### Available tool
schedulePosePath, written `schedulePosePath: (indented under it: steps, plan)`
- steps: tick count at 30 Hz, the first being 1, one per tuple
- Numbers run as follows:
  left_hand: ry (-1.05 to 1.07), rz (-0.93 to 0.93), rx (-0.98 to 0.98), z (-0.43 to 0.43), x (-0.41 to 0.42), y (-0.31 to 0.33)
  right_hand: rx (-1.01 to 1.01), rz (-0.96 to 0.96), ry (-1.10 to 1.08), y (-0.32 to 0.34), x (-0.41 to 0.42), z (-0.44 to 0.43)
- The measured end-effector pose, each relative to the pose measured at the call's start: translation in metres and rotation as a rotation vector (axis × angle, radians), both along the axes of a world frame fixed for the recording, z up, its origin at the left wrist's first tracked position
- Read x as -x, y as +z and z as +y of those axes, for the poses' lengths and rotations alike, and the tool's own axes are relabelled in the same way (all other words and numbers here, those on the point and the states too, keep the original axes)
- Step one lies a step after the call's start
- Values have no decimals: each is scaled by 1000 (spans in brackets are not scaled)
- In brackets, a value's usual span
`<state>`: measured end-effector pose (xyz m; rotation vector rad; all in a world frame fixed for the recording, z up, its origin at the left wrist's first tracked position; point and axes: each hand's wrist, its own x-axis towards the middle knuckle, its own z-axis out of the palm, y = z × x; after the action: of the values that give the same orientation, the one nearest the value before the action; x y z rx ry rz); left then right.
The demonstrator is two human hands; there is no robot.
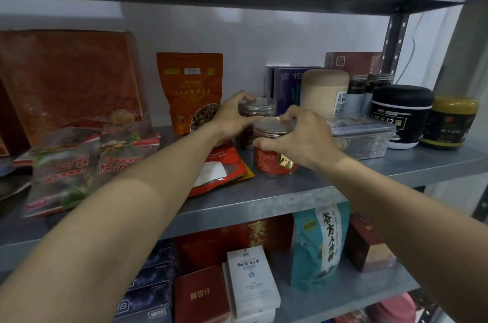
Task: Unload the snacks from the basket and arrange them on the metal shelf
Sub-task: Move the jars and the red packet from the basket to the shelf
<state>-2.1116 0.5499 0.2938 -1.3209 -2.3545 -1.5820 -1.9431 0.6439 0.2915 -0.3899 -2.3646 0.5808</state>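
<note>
Two clear jars stand in the middle of the metal shelf (264,198). My right hand (298,137) grips the front jar (272,156), which has a red label and a metal lid, fingers curled over its rim. Just behind it, the back jar (260,108) holds dark snacks, and my left hand (232,116) is curled round its left side. An orange pouch (190,90) stands upright left of the jars. A red flat packet (219,169) lies under my left wrist. The basket is out of view.
Clear snack bags (63,172) and a large red box (68,79) fill the shelf's left. To the right stand a beige canister (323,92), a clear plastic box (361,137), a black tub (401,116) and a yellow-lidded jar (449,124). Boxes and a teal bag (317,246) occupy the lower shelf.
</note>
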Motion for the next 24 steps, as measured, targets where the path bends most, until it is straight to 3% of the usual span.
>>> schedulePosePath:
  steps: [12,16,19,24]
  plan:
    - [2,-24,57,-3,-9,1,34,-27,0,-4,-5,-2]
    - [132,3,13,-18,-13,5,40,-96,31,-2,-11,-3]
    - [199,125,108,-40,-14,12,-40,-164,47,2,-21,-4]
    - [428,467,364,-98,-27,21,-335,-119,31,20,-30,-30]
